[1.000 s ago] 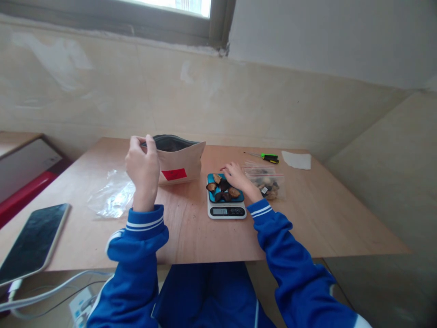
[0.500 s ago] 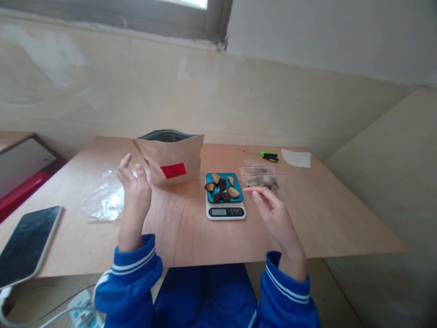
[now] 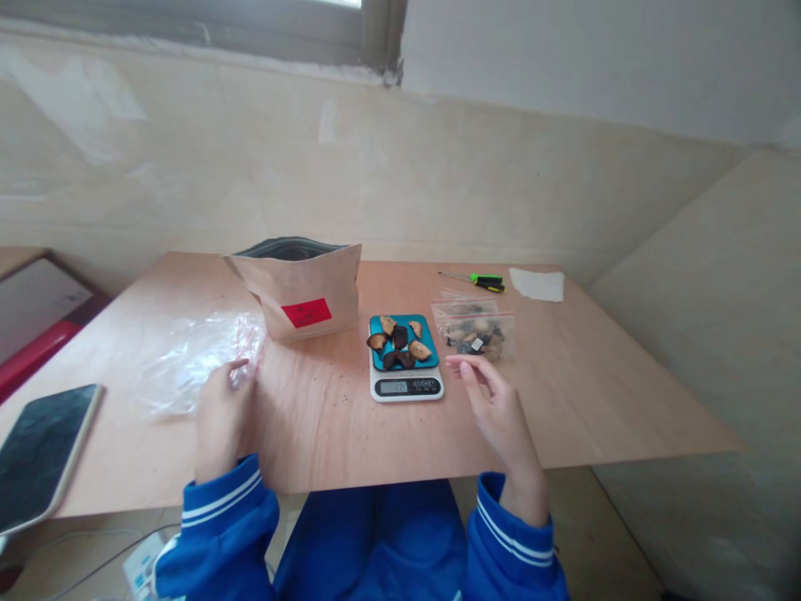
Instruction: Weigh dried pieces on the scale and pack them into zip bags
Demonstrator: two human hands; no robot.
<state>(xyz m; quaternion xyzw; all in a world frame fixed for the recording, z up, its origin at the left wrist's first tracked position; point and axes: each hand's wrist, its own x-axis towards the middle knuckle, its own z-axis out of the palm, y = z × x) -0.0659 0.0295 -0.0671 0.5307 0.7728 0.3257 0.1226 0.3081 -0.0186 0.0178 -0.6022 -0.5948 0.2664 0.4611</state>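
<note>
My left hand (image 3: 222, 417) is low at the left, finger and thumb closed at the right edge of some clear plastic bags (image 3: 181, 367); the wrist hides part of the grip. My right hand (image 3: 494, 409) hovers right of a small kitchen scale (image 3: 406, 389), thumb and fingertips drawn together with nothing visible between them. Several dried brown slices, perhaps mushroom (image 3: 419, 350), lie on the scale's blue platform. The digits on its display are too blurred to read surely. Behind stands an open brown paper pouch (image 3: 325, 284) with a red label.
Zip bags of mixed dried pieces (image 3: 481, 334) lie right of the scale. Farther back are a green-and-black-handled screwdriver (image 3: 485, 280) and a white paper piece (image 3: 536, 285). A phone (image 3: 47, 451) rests at the left table edge. Dark crumbs dot the wooden table (image 3: 350, 451).
My left hand has come down from its raised, open pose to the plastic bags. My right hand keeps nearly the same pose by the scale. The view has shifted slightly.
</note>
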